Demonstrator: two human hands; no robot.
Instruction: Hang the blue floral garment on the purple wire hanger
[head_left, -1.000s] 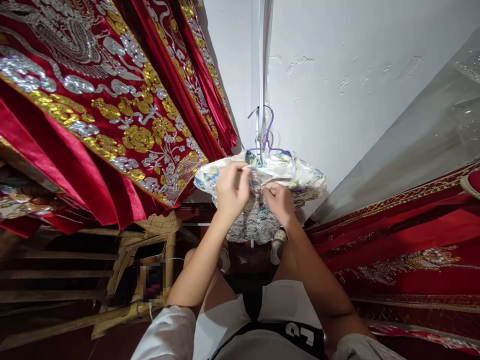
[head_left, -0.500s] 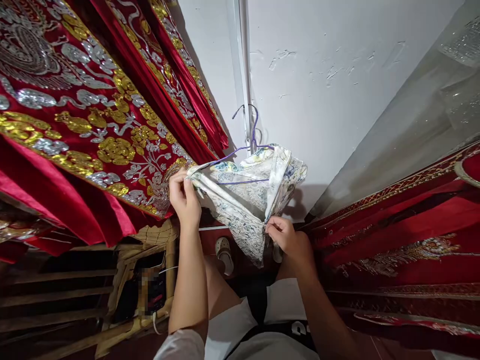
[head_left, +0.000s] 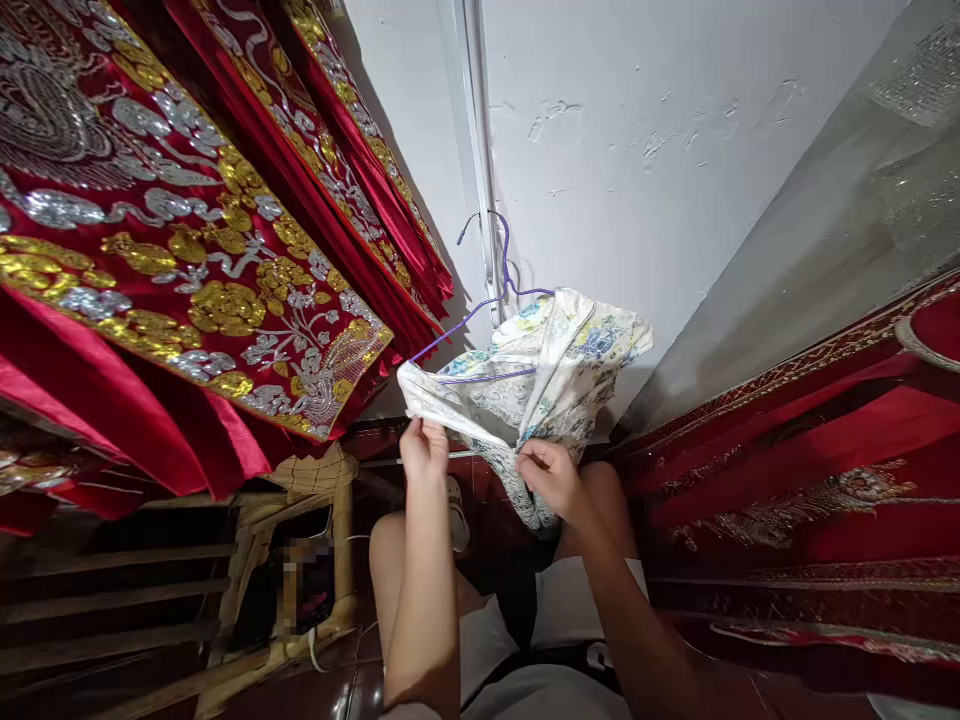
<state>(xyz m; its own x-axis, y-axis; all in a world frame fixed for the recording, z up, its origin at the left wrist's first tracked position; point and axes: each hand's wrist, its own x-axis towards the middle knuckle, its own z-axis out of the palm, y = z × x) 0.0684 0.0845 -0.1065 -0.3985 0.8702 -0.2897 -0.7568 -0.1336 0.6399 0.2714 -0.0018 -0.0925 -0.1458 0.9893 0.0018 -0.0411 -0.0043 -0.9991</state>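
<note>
A white garment [head_left: 592, 360] with a blue and yellow floral print hangs on a purple hanger [head_left: 504, 262], hooked to a pale metal strip on the wall. My left hand [head_left: 424, 448] pinches the garment's edge below its left shoulder, fingers closed. At the bottom of the front opening, my right hand [head_left: 551, 475] is closed on the cloth where the two edges meet. The neckline gapes between my hands, showing the hanger's lower bar inside. Whatever small fastening lies under my right fingertips is hidden.
Red embroidered cloths with gold and silver sequins [head_left: 225, 305] hang at the left. More red garments [head_left: 825, 440] fill the right side. A bamboo chair [head_left: 341, 540] stands lower left, with a phone [head_left: 315, 590] and white cable on it. A white wall [head_left: 600, 150] rises behind.
My left hand has moved right and down from the garment's shoulder to its front edge. The garment has shifted right on the hanger, baring the hanger's left arm. My right hand stays at the opening's bottom.
</note>
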